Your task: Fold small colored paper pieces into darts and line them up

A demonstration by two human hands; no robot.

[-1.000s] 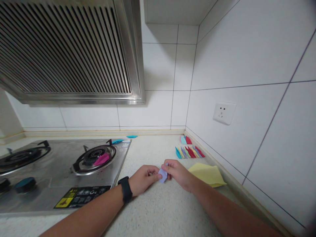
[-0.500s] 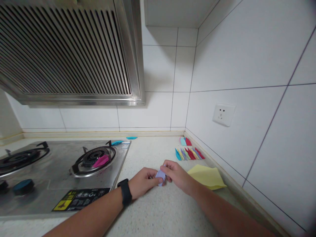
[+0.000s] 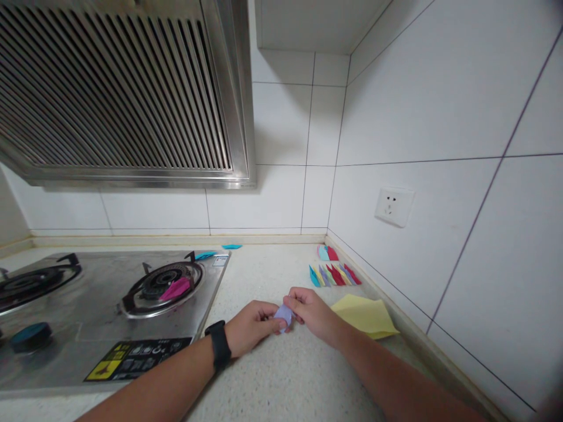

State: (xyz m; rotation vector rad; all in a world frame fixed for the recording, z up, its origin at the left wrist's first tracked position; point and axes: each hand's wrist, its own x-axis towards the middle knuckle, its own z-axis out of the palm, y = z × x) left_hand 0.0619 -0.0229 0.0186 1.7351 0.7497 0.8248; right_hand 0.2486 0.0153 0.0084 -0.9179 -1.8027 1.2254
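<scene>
A small piece of folded lilac paper (image 3: 284, 315) is pinched between both hands, just above the speckled counter. My left hand (image 3: 257, 323), with a black watch on its wrist, closes thumb and fingers on its lower left part. At its upper edge my right hand (image 3: 308, 310) grips with thumb and forefinger. Sheets of yellow paper (image 3: 367, 316) lie to the right, partly behind my right forearm. Beyond my hands stands a row of folded paper pieces (image 3: 335, 275) in several colours, with a smaller group (image 3: 328, 253) farther back.
On the left is a gas stove (image 3: 101, 299) with a pink folded paper (image 3: 176, 289) on its right burner. Blue folded papers (image 3: 231, 247) lie near the back edge. A range hood (image 3: 132, 105) hangs above. The tiled wall with a socket (image 3: 394, 206) bounds the right side.
The view has shifted slightly, so the scene sits a little more to the left. Both hands keep hold of the lilac paper, which is tilted a little differently.
</scene>
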